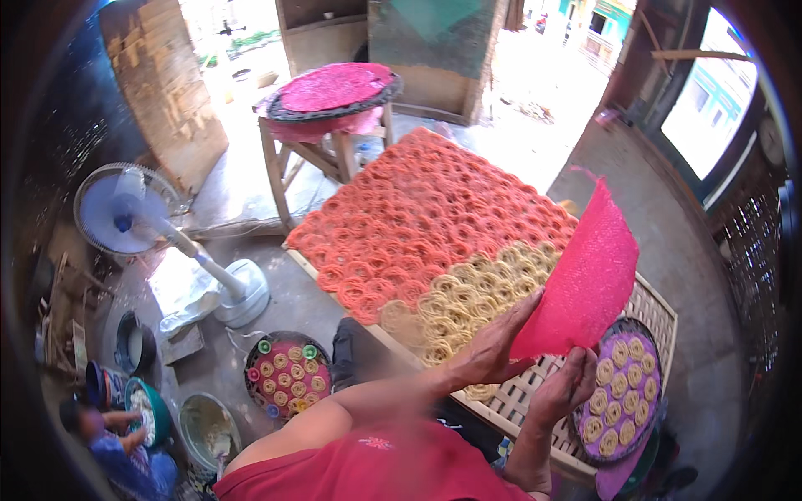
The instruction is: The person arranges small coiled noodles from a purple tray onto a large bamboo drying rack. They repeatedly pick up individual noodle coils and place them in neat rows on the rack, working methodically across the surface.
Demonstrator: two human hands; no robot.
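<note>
A bright pink mesh sheet hangs upright between my hands, bent in a curve. My left hand grips its lower left side, and my right hand pinches its bottom edge. Behind it lies a large woven bamboo rack covered with coiled noodle-like rings, red-orange ones over most of it and pale yellow ones nearer me. Beside my right hand, a round dark tray with a purple sheet bears several pale coils. What lies under the held sheet is hidden.
A wooden stand holds a round tray with pink sheets. At left are a pedestal fan, a round tray of coils and a metal basin. A seated person works at a green basin at lower left.
</note>
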